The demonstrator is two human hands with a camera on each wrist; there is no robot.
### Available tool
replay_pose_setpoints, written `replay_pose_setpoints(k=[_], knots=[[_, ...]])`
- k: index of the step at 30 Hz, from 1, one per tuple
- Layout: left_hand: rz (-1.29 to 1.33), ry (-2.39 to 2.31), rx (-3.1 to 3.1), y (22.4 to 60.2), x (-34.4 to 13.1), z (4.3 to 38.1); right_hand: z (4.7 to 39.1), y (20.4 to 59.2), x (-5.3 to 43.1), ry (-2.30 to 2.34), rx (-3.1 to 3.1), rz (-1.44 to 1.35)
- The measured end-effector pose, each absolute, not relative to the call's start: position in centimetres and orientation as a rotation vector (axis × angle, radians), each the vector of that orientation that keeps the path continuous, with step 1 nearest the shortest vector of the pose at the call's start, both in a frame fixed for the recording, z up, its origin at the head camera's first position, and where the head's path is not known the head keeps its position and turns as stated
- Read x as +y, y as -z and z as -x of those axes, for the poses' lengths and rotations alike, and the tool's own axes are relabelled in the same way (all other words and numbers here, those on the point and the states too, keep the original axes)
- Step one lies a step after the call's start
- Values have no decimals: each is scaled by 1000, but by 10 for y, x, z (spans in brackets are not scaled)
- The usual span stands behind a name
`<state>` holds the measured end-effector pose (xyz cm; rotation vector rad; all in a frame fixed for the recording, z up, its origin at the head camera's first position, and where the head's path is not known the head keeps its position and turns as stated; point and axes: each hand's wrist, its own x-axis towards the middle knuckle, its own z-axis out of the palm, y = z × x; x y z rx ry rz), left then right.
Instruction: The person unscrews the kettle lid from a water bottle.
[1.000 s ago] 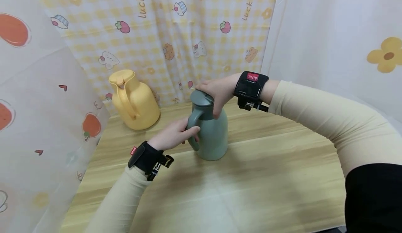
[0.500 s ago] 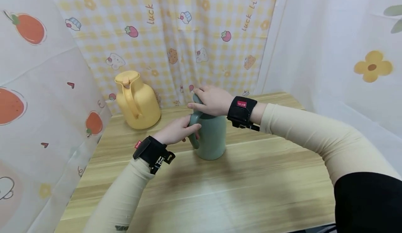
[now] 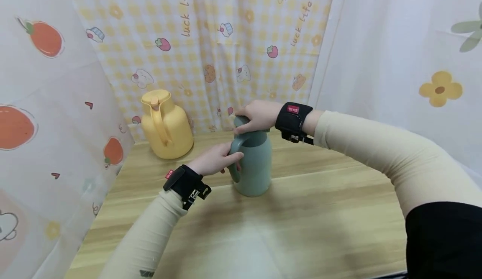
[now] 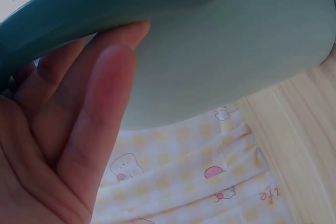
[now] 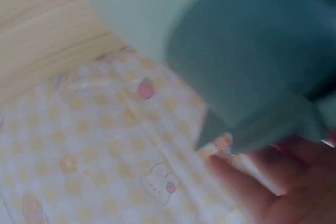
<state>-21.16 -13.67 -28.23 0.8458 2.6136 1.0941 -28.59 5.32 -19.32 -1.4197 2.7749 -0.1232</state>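
A grey-green thermos jug [image 3: 256,168] stands upright on the table. My left hand [image 3: 216,159] holds its curved handle [image 3: 235,145]; in the left wrist view the fingers [image 4: 113,77] reach round the darker handle from below, beside the pale body. On top, my right hand [image 3: 260,116] grips the lid [image 3: 241,121], thumb at the near side and fingers at the far side, covering much of it. The right wrist view is blurred, with the dark collar [image 5: 247,51], the pointed spout [image 5: 210,129] and fingers close by the lid.
A yellow thermos jug [image 3: 171,132] with its handle facing forward stands at the back left of the wooden table [image 3: 320,212]. A patterned curtain [image 3: 211,40] hangs right behind both jugs, with white printed sheets at the left and right.
My right hand has turned on the lid, its thumb going from the jug's front to the left side, and has risen a little in the last half second. The left hand stays on the handle.
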Motion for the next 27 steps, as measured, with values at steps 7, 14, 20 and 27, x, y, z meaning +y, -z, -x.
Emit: replay_pose_setpoints(k=[7,14,20,27], knots=[[-863,-1102,2677,283,-135,204,266,210,43,206,2914,1193],[-867,-1123,2689,290,-135,200,263,227,43,127,3109,1400],[-860,-1163,2639,299,-134,201,265,235,47,164,3074,1491],[-872,-1250,2596,296,-129,209,274,232,49,167,3127,1551]])
